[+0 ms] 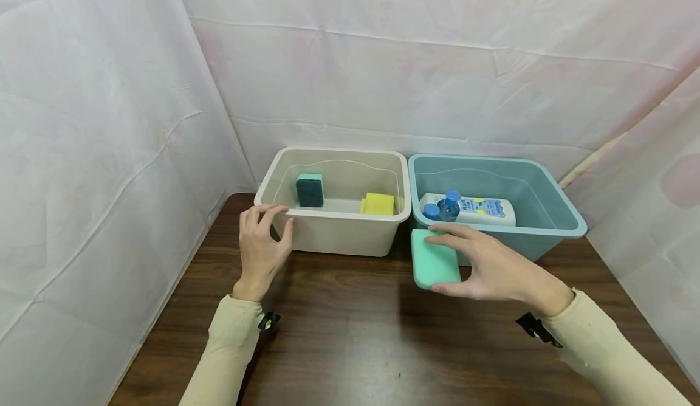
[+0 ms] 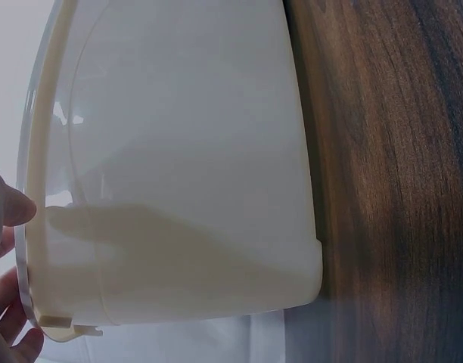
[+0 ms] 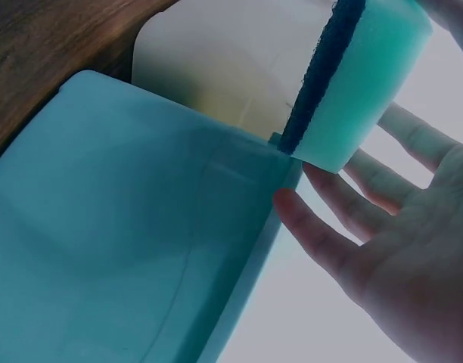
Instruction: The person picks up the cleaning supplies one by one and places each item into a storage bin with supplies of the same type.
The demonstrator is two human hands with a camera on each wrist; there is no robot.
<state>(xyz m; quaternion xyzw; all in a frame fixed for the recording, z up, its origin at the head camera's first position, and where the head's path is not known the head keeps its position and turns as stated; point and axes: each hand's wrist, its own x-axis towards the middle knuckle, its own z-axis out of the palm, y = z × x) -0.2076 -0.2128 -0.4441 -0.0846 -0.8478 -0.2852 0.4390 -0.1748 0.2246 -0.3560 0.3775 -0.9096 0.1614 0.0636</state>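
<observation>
My right hand (image 1: 481,263) pinches a mint-green sponge (image 1: 434,260) by its edges, thumb below and fingers above, in front of the blue bin (image 1: 563,220). In the right wrist view the sponge (image 3: 375,83) shows a dark scouring layer on one side. My left hand (image 1: 261,245) holds the front left rim of the beige bin (image 1: 333,236), fingers over the edge and thumb by the front wall. Inside the beige bin a green sponge with a dark face (image 1: 310,192) stands upright at the left. Folded yellow cloth (image 1: 378,203) lies at the right.
In the blue bin, a white bottle with a printed label (image 1: 487,210) lies beside a clear bottle with a blue cap (image 1: 451,205) and another blue cap (image 1: 431,211). Both bins stand side by side on a dark wooden table (image 1: 350,327), near white curtains (image 1: 339,78).
</observation>
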